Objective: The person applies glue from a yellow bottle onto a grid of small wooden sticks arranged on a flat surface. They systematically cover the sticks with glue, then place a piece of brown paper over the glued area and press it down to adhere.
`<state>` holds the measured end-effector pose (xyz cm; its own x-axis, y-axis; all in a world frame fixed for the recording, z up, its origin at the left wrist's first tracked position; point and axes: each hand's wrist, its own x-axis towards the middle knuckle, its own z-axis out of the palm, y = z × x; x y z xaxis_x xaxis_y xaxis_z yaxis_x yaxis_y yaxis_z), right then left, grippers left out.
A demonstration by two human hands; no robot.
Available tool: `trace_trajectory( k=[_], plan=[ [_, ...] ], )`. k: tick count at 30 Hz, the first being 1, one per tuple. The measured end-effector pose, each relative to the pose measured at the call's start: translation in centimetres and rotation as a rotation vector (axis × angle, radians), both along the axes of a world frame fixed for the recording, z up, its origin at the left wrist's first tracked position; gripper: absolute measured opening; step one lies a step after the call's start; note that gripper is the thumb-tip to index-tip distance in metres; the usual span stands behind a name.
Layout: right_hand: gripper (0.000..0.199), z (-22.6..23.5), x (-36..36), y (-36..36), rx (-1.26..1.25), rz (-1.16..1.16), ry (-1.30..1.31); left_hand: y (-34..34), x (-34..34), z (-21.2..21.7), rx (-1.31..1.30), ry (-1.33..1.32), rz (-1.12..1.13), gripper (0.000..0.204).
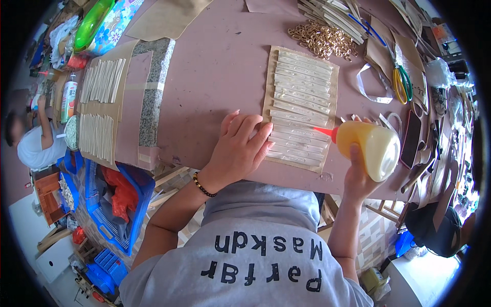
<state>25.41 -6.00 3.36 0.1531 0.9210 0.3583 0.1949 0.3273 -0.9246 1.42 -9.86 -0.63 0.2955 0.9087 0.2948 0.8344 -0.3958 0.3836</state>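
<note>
In my right hand [357, 175] is a squeeze bottle [376, 146], yellowish and tilted on its side, its red nozzle pointing left. The nozzle tip is over the right part of a row of pale flat strips [302, 102]. Those strips lie side by side on a brown sheet [331, 110], and small wet-looking dabs dot several of them. My left hand [239, 143] rests at the sheet's left edge, fingers bent and slightly apart, thumb and forefinger near the strip ends. Nothing shows in that hand.
Small gold metal loops [322, 40] are heaped beyond the sheet. Scissors [401, 84] with yellow and green handles, a white ribbon loop [371, 89] and a dark phone [410, 139] lie right. At left, bundled strips [102, 82] rest on a board; a blue basket [112, 225] stands below. Another person [41, 143] sits far left.
</note>
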Motion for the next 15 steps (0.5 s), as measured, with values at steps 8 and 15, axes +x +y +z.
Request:
trace_trajectory(
  k=[8,15],
  plan=[
    [0.054,0.3,2.8,-0.9,0.007,-0.093,0.225,0.0,0.0,0.3,0.010,-0.011,-0.013,0.037],
    [0.054,-1.0,3.5,-1.2,-0.076,-0.058,0.375,-0.8,-0.3,0.1,0.014,-0.005,-0.054,0.037]
  ],
)
